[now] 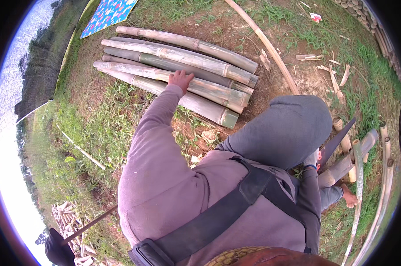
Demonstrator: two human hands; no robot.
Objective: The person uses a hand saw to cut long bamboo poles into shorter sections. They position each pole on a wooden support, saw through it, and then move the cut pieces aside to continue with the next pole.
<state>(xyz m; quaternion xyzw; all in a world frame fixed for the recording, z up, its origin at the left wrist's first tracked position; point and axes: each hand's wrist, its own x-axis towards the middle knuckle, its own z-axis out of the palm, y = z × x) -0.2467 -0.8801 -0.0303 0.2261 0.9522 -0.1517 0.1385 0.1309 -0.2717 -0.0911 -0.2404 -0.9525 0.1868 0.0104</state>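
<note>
Several cut bamboo poles [196, 73] lie side by side on the ground ahead of me, grey-green and weathered. My left hand [181, 80] reaches out to them, its fingers curled over the top of one bamboo pole [216, 91] near the middle of the row. To the right, beyond my bent knee, my right hand [312, 158] is partly hidden by my leg and sleeve, with a blue band at its wrist. It is closed at the red-marked handle of a handsaw [336, 142], whose dark tapering blade points up and away to the right.
Beside my bare foot [349, 196], short bamboo pieces [344, 142] and long thin poles [382, 190] lie on the grass. A long split strip [267, 42] stretches ahead. Stacked bamboo [369, 22] stands far right; a patterned blue cloth [108, 15] lies far left. Cut pieces [69, 221] are heaped lower left.
</note>
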